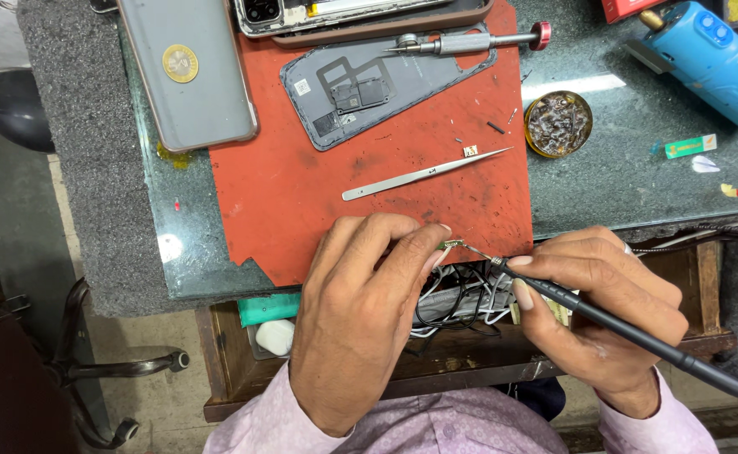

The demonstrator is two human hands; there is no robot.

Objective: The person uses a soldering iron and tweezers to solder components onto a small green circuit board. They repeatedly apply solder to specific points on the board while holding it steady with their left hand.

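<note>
My left hand [360, 315] pinches a tiny greenish electronic part [450, 245] between thumb and fingertips at the near edge of the red work mat [285, 193]. My right hand [600, 315] grips a black soldering iron [638, 336] like a pen, its tip touching the small part. Both hands hover over an open drawer with tangled cables [461, 303].
On the mat lie metal tweezers [423, 174], a grey phone back cover [377, 84], a screwdriver with a red cap [470, 41] and loose screws. A grey phone with a coin [188, 71] lies left. A brass tip-cleaner tin [558, 124] and blue tool [714, 55] sit right.
</note>
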